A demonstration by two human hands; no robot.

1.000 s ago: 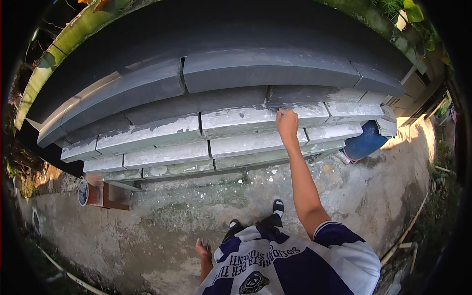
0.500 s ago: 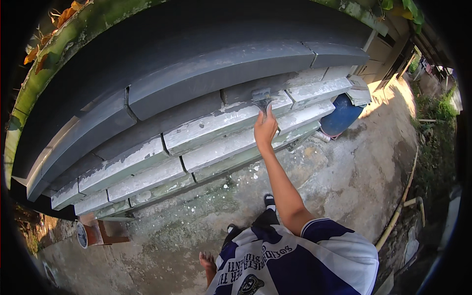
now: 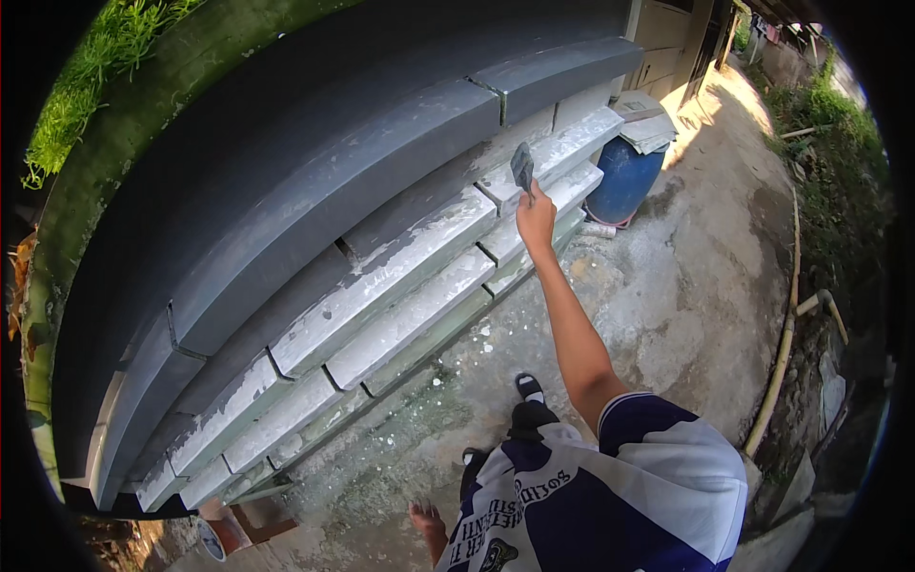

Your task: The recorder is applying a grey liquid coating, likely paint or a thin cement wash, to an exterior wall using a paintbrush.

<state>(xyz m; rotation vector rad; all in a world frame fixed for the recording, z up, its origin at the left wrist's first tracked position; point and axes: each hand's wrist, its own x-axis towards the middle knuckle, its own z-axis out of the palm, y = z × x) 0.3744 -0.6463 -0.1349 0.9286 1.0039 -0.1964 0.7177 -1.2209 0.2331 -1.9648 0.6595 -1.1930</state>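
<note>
My right hand (image 3: 537, 217) is closed around the handle of a paintbrush (image 3: 522, 167), its head coated in grey. The brush head points up and away, in front of the far right part of a stepped wall; whether it touches the surface I cannot tell. The upper ledge (image 3: 381, 143) of that wall is painted dark grey. Below it, the white ledges (image 3: 400, 262) are patchy and worn, with dark gaps between blocks. My left hand (image 3: 428, 520) hangs low by my side, its fingers apart, holding nothing.
A blue drum (image 3: 624, 181) with flat sheets (image 3: 643, 122) on top stands at the wall's right end. A white bucket (image 3: 212, 539) sits at lower left beside a reddish-brown block. Paint spots dot the concrete floor (image 3: 658, 286). A long pipe (image 3: 783, 353) runs along the right.
The view has swung round to the right. The brush has turned from broad side to a narrower, upright angle and shifted right along the wall. My left hand still hangs down.
</note>
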